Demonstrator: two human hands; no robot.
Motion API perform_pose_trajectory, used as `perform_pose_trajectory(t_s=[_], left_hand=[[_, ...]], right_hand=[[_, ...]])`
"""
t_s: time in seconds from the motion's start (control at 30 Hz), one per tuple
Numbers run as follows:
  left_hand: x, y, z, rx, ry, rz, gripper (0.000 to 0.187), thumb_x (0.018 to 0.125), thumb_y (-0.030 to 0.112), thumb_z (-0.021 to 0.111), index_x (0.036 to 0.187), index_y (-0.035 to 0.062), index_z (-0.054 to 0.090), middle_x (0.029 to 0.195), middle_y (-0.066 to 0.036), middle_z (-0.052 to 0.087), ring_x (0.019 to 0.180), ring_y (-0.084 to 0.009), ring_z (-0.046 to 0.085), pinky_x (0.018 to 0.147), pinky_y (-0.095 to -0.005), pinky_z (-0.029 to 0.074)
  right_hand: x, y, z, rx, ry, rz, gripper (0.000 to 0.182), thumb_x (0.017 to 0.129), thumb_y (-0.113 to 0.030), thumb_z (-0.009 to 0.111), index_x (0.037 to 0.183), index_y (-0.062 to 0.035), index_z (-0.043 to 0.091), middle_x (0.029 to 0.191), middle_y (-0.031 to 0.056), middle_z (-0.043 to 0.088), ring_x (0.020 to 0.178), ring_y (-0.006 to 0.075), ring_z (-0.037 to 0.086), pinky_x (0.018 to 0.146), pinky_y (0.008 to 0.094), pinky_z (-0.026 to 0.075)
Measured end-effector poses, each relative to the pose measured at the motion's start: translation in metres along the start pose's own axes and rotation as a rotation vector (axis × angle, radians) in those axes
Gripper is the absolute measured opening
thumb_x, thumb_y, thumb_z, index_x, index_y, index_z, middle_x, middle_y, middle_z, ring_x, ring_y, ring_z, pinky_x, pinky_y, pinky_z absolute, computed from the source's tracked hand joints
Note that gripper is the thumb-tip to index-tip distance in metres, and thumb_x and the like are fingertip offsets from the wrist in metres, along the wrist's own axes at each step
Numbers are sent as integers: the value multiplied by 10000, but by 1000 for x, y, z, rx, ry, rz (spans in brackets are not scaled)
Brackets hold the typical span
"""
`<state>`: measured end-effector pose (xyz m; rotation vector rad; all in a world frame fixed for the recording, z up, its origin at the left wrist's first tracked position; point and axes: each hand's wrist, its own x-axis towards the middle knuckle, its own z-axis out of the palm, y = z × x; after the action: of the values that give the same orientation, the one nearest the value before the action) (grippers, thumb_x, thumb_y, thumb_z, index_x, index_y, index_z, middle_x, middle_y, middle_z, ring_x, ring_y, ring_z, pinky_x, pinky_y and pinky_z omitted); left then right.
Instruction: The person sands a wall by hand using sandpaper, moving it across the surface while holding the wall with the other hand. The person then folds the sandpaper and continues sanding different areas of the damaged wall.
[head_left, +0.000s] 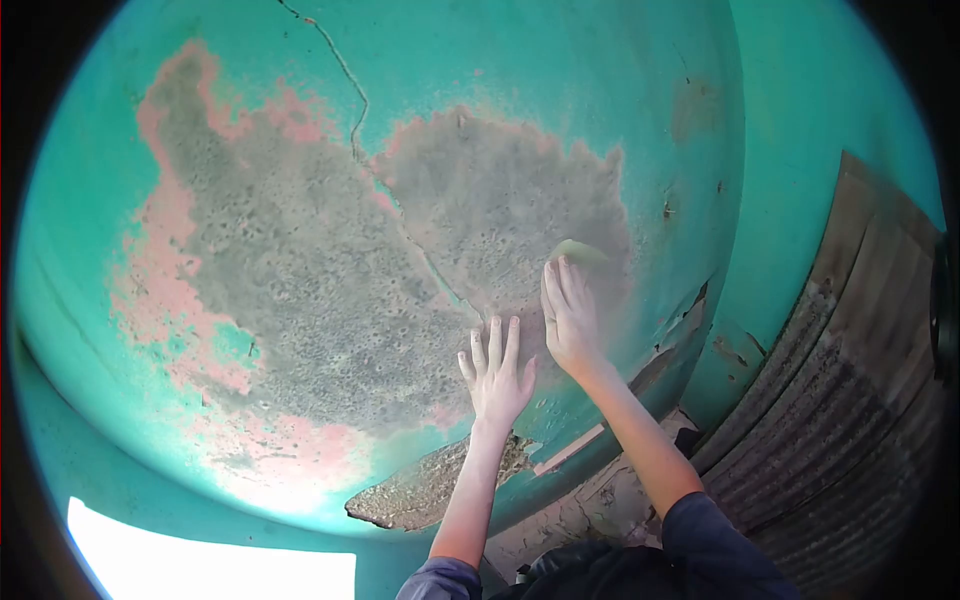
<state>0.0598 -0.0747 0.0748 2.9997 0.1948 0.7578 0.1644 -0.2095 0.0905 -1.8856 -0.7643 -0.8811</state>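
Note:
A turquoise painted wall [660, 90] fills most of the view, with a large bare grey patch [330, 260] edged in pink. My left hand [496, 375] rests with fingers spread on the lower part of this patch, holding nothing. To its right and slightly higher, my right hand [572, 320] presses a pale green piece of sandpaper [583, 250] against the wall, fingers together. Only the sandpaper's upper edge shows past the fingertips; the rest is hidden under the hand. Pale dust coats both hands.
A long crack [350, 80] runs down the wall to near my left fingertips. Below is a broken-out area of rough plaster [420, 490]. Corrugated sheets [830, 400] lean at the right. A bright white area [210, 550] lies at the lower left.

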Motion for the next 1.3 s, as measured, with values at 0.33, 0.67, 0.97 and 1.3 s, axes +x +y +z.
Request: perform_pose_trajectory(t_s=[0.33,0.67,0.97,1.3], left_hand=[[-28,-47,-65,78,402,-257,736,968,467,625,1612,229,359,1689,-280,91,1531,-564,-14,1163,-741,22],[-62,-96,-44,76,232,-435,691,1022,539,491,1605,188,369,1684,-279,115,1523,-575,-58,1155,-739,-70],[-76,-99,-42,-68,46,-499,673,1043,553,432,1593,169,383,1674,-300,115,1496,-616,-100,1137,-751,-105],[-70,-121,-41,51,478,-313,610,1065,481,430,1606,208,369,1689,-290,39,1497,-613,-107,1132,-759,-84]], right_hand=[[18,-64,10,-132,-104,-108,695,938,-103,529,1608,-131,343,1664,175,294,1515,426,299,1159,709,212],[0,-87,31,-186,-146,-193,681,933,-124,559,1592,-142,384,1639,185,334,1506,423,313,1158,713,202],[-45,-86,56,-261,-152,-134,724,919,-147,588,1604,-133,354,1639,200,321,1491,449,321,1153,718,211],[-49,-113,75,-282,-88,14,679,969,-176,546,1613,-134,336,1652,207,294,1505,453,296,1155,721,201]])
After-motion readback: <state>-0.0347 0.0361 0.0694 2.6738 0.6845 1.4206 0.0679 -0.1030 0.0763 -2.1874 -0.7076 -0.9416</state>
